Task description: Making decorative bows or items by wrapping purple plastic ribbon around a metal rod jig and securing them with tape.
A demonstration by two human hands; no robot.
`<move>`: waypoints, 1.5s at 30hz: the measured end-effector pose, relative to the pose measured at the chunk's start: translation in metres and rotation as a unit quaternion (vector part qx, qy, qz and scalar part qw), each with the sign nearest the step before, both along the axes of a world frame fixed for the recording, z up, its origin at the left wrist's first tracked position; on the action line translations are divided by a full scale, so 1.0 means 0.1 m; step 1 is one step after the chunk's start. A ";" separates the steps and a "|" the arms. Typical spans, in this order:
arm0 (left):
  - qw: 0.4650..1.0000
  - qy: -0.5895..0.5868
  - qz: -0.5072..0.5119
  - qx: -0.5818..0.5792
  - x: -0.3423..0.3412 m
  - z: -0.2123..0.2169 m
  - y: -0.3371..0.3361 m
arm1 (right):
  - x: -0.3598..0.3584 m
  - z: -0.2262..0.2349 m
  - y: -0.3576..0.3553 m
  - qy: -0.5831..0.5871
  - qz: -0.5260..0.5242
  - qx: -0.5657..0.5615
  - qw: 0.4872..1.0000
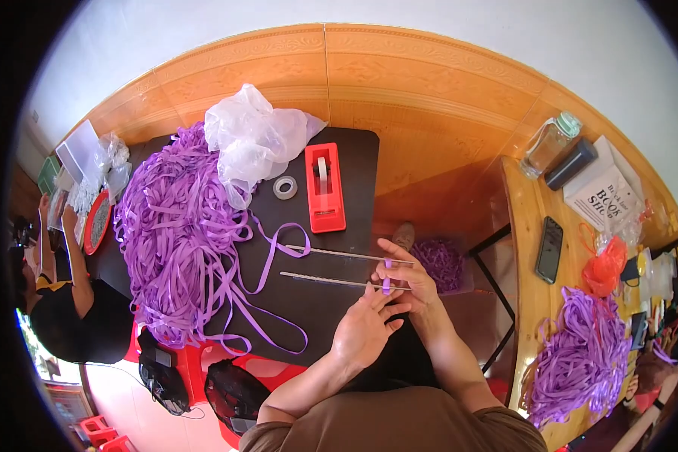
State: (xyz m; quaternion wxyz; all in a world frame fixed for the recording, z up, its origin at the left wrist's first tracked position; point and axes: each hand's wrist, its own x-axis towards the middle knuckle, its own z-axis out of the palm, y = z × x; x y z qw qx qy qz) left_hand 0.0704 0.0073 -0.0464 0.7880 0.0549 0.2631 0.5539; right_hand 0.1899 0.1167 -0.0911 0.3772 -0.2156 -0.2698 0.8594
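Two thin, twisted metal rods (331, 282) stretch side by side from over the dark table to my hands. Short pieces of purple ribbon (386, 286) are wrapped round them near their right ends. My right hand (422, 290) is at those right ends, with one finger stretched above the upper rod and the others curled about the rods. From the near side my left hand (365, 331) reaches in, its fingertips together at the ribbon on the lower rod. The exact grip of both hands is partly hidden. A loose purple strand loops left of the rods.
A big heap of purple ribbon (181, 233) covers the table's left part, beside a clear plastic bag (252, 135), a tape roll (285, 187) and a red tape dispenser (325, 211). On the right, a wooden table (531, 264) carries more ribbon, a phone (550, 249) and a bottle. Another person sits left.
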 end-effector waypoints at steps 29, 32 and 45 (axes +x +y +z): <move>0.999 0.052 0.001 -0.005 0.01 0.11 -0.02 | 0.09 0.26 0.04 -0.125 -0.014 0.160 0.979; 0.998 0.064 0.010 0.002 0.03 0.10 -0.03 | 0.05 0.15 0.05 -0.149 -0.046 0.136 0.978; 0.926 0.282 -0.141 0.206 -0.51 0.54 -0.33 | 0.90 0.06 0.01 -0.180 -0.192 0.147 0.953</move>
